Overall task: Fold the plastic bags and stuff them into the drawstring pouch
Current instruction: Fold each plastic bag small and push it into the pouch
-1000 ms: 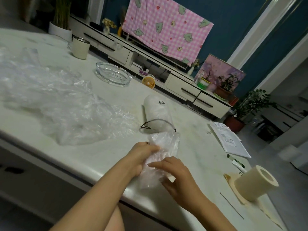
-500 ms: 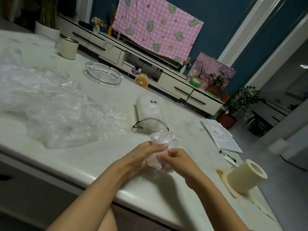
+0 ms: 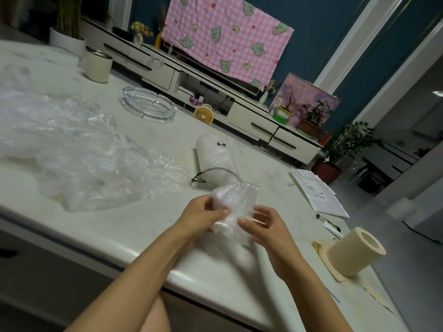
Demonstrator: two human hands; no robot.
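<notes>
- The desk [image 3: 148,226] has bare room between its near edge and the pouch. The loose pile of plastic bags [image 3: 91,164] lies well left.
- The drawstring pouch [image 3: 215,159] lies just beyond both hands, its long axis pointing away and its corded mouth nearest them.
- The folded bag [image 3: 233,202] is held above the desk, with the left hand [image 3: 201,216] and right hand [image 3: 268,233] pinching its sides.

pink checked cloth [image 3: 227,41], white pouch [image 3: 214,159], yellow fan [image 3: 203,115]

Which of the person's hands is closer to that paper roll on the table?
Right. The right hand holds the plastic bag on the side facing the paper roll; the left hand grips the bag's far side, farther from the roll.
</notes>
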